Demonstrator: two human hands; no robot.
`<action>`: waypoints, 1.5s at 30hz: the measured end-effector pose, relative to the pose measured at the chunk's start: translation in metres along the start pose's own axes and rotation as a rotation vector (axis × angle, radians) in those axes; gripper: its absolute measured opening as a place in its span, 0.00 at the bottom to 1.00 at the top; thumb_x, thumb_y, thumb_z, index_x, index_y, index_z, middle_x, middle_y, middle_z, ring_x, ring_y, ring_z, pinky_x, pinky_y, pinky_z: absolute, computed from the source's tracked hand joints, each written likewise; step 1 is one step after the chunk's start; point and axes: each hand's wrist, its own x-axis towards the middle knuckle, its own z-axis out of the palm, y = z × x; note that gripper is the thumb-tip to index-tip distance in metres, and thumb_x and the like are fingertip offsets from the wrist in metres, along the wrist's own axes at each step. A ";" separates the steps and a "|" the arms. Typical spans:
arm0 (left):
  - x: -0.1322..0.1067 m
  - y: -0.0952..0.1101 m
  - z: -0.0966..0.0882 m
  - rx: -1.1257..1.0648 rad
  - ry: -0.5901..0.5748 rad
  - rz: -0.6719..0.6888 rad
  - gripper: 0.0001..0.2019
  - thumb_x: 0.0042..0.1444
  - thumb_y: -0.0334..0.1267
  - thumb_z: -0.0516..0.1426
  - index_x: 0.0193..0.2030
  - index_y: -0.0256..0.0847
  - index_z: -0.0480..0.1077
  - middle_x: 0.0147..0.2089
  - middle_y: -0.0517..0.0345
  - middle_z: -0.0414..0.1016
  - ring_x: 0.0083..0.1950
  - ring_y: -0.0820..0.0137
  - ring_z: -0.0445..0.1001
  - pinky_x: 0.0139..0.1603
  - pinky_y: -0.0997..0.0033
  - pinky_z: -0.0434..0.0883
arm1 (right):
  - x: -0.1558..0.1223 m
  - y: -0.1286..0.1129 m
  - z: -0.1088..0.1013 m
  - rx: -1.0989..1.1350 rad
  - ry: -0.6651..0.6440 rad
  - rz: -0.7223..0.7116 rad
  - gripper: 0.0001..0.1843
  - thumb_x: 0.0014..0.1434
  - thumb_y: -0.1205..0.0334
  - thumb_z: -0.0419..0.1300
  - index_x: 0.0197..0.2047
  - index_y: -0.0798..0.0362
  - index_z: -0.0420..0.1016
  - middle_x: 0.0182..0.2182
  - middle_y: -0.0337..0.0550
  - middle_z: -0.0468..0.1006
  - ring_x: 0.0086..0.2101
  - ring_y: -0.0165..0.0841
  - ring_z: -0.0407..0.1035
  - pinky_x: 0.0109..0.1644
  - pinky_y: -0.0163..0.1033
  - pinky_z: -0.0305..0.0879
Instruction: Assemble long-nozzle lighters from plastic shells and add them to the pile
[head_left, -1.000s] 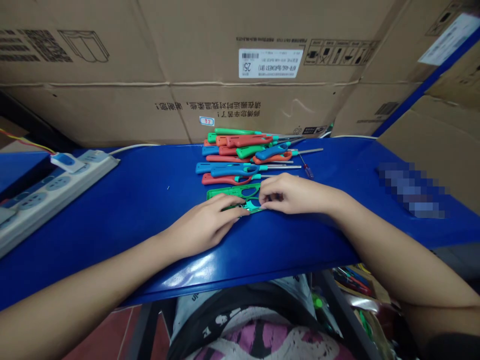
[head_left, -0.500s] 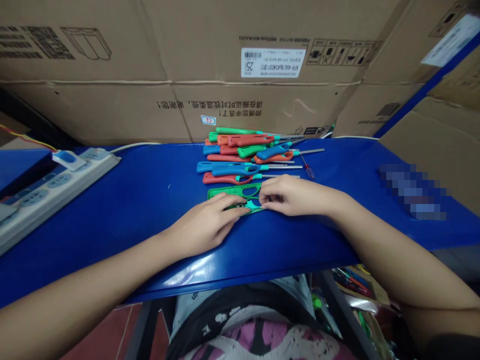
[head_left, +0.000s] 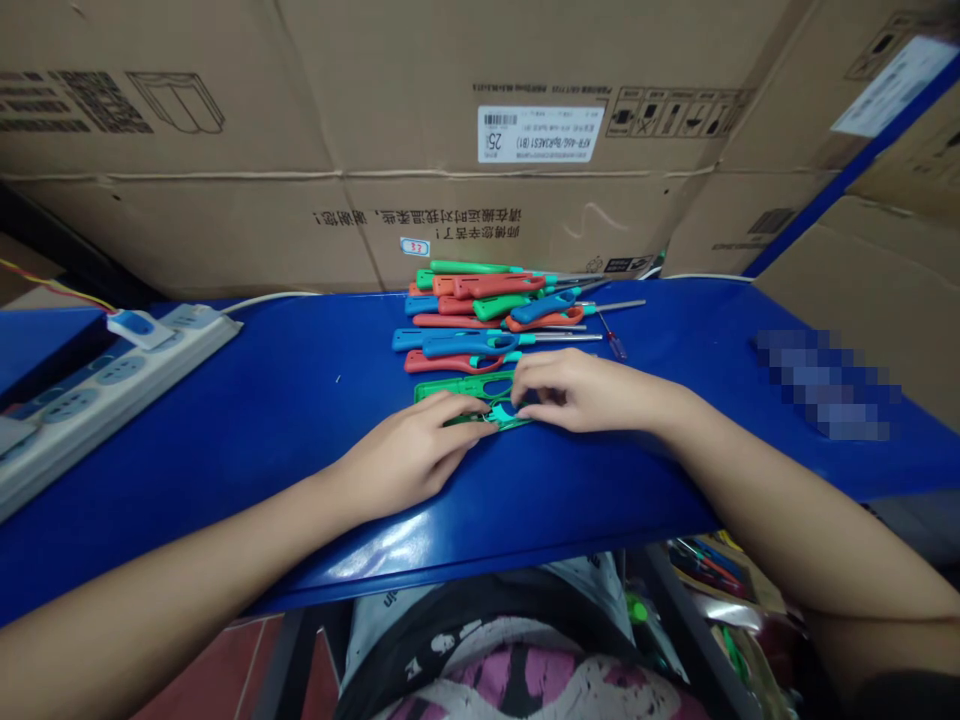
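Note:
On the blue tabletop lies an opened green lighter casing, its far half (head_left: pixel 442 387) resting flat beyond my fingers. The nearer half is mostly covered by my hands, and a teal trigger piece (head_left: pixel 502 415) shows in it. My left hand (head_left: pixel 412 450) grips this nearer half from the left, thumb and fingers closed around its edge. From the right, my right hand (head_left: pixel 574 392) bends over the trigger end, with curled fingertips and thumb close together at the casing. Whatever lies between those fingertips is too small to make out.
Behind the casing lies a pile of long-necked lighters (head_left: pixel 480 310) in red, blue, green and orange. A small screwdriver (head_left: pixel 615 340) is right of them. A white power strip (head_left: pixel 112 390) runs along the left, and a cardboard wall (head_left: pixel 247 215) closes off the back.
My right hand's fingertips have shifted slightly left, showing more of the teal piece. My left hand stays on the casing. The whole view has tilted a little.

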 end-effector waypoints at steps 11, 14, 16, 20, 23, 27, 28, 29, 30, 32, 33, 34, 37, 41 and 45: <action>0.002 -0.003 -0.017 0.008 0.200 0.003 0.10 0.67 0.36 0.56 0.51 0.41 0.76 0.51 0.50 0.78 0.54 0.63 0.77 0.56 0.61 0.76 | -0.001 0.001 0.001 -0.390 0.269 0.161 0.18 0.67 0.67 0.51 0.57 0.51 0.72 0.52 0.51 0.73 0.42 0.37 0.71 0.35 0.36 0.62; 0.002 -0.010 -0.024 0.108 0.211 0.007 0.10 0.67 0.35 0.55 0.51 0.41 0.76 0.49 0.51 0.80 0.51 0.63 0.78 0.54 0.60 0.75 | -0.001 0.009 0.001 -0.411 0.195 0.122 0.14 0.66 0.67 0.53 0.51 0.51 0.76 0.48 0.49 0.75 0.44 0.38 0.71 0.38 0.38 0.64; 0.002 -0.014 -0.027 0.150 0.186 0.014 0.10 0.67 0.36 0.55 0.49 0.41 0.77 0.47 0.52 0.81 0.48 0.64 0.78 0.53 0.61 0.75 | -0.001 0.013 0.002 -0.381 0.136 0.063 0.12 0.66 0.67 0.55 0.49 0.50 0.76 0.48 0.48 0.75 0.46 0.39 0.70 0.42 0.39 0.66; 0.001 -0.014 -0.029 0.193 0.082 0.021 0.12 0.66 0.45 0.57 0.45 0.41 0.78 0.40 0.56 0.81 0.42 0.64 0.78 0.44 0.64 0.75 | -0.001 0.015 0.005 -0.309 0.032 0.044 0.12 0.66 0.67 0.56 0.50 0.50 0.76 0.52 0.47 0.72 0.48 0.38 0.70 0.46 0.41 0.66; 0.001 -0.011 -0.029 0.215 0.019 0.005 0.14 0.64 0.49 0.58 0.44 0.41 0.78 0.39 0.55 0.81 0.41 0.63 0.79 0.40 0.65 0.75 | 0.000 0.013 0.006 -0.295 0.028 0.076 0.08 0.66 0.66 0.56 0.46 0.52 0.76 0.50 0.48 0.72 0.47 0.38 0.70 0.46 0.41 0.66; 0.001 -0.010 -0.028 0.214 -0.011 -0.005 0.14 0.64 0.47 0.58 0.46 0.41 0.78 0.41 0.54 0.81 0.42 0.63 0.79 0.42 0.66 0.74 | -0.001 0.013 0.006 -0.325 0.023 0.083 0.05 0.66 0.63 0.57 0.41 0.53 0.73 0.45 0.47 0.73 0.43 0.38 0.69 0.44 0.40 0.64; 0.001 -0.010 -0.027 0.212 -0.016 -0.005 0.13 0.64 0.46 0.58 0.46 0.41 0.78 0.41 0.54 0.81 0.42 0.63 0.79 0.42 0.66 0.75 | -0.001 0.013 0.006 -0.336 0.024 0.083 0.05 0.66 0.61 0.57 0.41 0.53 0.73 0.44 0.47 0.73 0.43 0.38 0.69 0.43 0.40 0.64; 0.001 -0.010 -0.027 0.210 -0.023 -0.005 0.13 0.64 0.46 0.57 0.47 0.41 0.78 0.42 0.54 0.81 0.43 0.63 0.79 0.43 0.66 0.75 | -0.001 0.014 0.006 -0.348 0.027 0.083 0.06 0.67 0.60 0.57 0.40 0.53 0.72 0.43 0.47 0.73 0.42 0.38 0.69 0.43 0.40 0.63; 0.001 -0.010 -0.027 0.209 -0.028 -0.006 0.13 0.64 0.45 0.57 0.47 0.40 0.78 0.42 0.53 0.81 0.43 0.63 0.79 0.43 0.65 0.75 | -0.001 0.013 0.007 -0.359 0.033 0.084 0.07 0.67 0.59 0.57 0.40 0.53 0.72 0.43 0.47 0.73 0.42 0.38 0.69 0.42 0.40 0.63; 0.001 -0.011 -0.026 0.209 -0.034 -0.006 0.14 0.65 0.45 0.56 0.48 0.40 0.78 0.43 0.53 0.81 0.44 0.63 0.79 0.44 0.65 0.75 | -0.001 0.012 0.006 -0.377 0.049 0.095 0.08 0.67 0.58 0.57 0.40 0.53 0.71 0.41 0.46 0.73 0.41 0.38 0.69 0.42 0.39 0.62; 0.001 -0.011 -0.026 0.208 -0.037 -0.003 0.14 0.65 0.45 0.56 0.48 0.40 0.78 0.43 0.53 0.80 0.45 0.62 0.79 0.45 0.64 0.75 | 0.000 0.011 0.006 -0.387 0.060 0.105 0.09 0.68 0.57 0.57 0.40 0.53 0.71 0.40 0.46 0.74 0.41 0.37 0.69 0.41 0.39 0.61; 0.001 -0.012 -0.026 0.208 -0.038 -0.001 0.14 0.66 0.44 0.56 0.49 0.40 0.77 0.44 0.53 0.80 0.45 0.62 0.79 0.45 0.64 0.75 | 0.000 0.009 0.006 -0.398 0.073 0.115 0.09 0.68 0.57 0.57 0.40 0.53 0.70 0.39 0.45 0.74 0.40 0.37 0.68 0.41 0.39 0.61; 0.000 -0.014 -0.027 0.200 -0.039 -0.002 0.14 0.66 0.44 0.56 0.49 0.40 0.77 0.45 0.52 0.81 0.47 0.61 0.78 0.46 0.62 0.75 | 0.002 0.006 0.006 -0.426 0.113 0.139 0.10 0.67 0.56 0.57 0.38 0.53 0.69 0.37 0.44 0.75 0.39 0.37 0.69 0.40 0.38 0.59; 0.001 -0.017 -0.029 0.171 -0.045 -0.035 0.14 0.66 0.45 0.57 0.49 0.40 0.78 0.46 0.52 0.81 0.47 0.60 0.78 0.49 0.60 0.75 | 0.002 0.005 0.006 -0.441 0.154 0.211 0.10 0.68 0.56 0.55 0.36 0.52 0.67 0.35 0.43 0.76 0.36 0.35 0.69 0.35 0.37 0.55; 0.003 -0.017 -0.025 0.047 0.008 -0.069 0.13 0.66 0.45 0.57 0.49 0.41 0.78 0.46 0.53 0.81 0.48 0.62 0.77 0.52 0.60 0.74 | 0.002 0.005 0.007 -0.451 0.176 0.264 0.11 0.69 0.56 0.54 0.36 0.52 0.67 0.35 0.43 0.78 0.33 0.34 0.69 0.33 0.37 0.52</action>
